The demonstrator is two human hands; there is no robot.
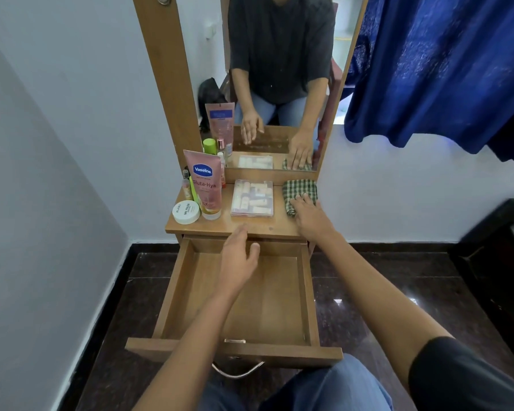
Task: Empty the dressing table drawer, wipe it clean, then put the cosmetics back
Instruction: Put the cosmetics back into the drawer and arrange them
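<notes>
The wooden drawer (304, 295) is pulled fully out and holds nothing. My left hand (240, 256) hovers over its back part, fingers apart and empty. My right hand (310, 215) lies flat on the table top with its fingertips on a folded green checked cloth (298, 189). On the dressing table top (250, 225) stand a pink Vaseline tube (205, 185), a white round jar (186, 212), a green-capped bottle (209, 146), small bottles behind them, and a clear plastic box of small cosmetics (252, 198).
A mirror (279, 84) rises behind the table top and reflects me and the items. White wall stands to the left, a blue curtain (433, 69) hangs at the right, and dark furniture (499, 262) sits at the far right. The floor is dark polished stone.
</notes>
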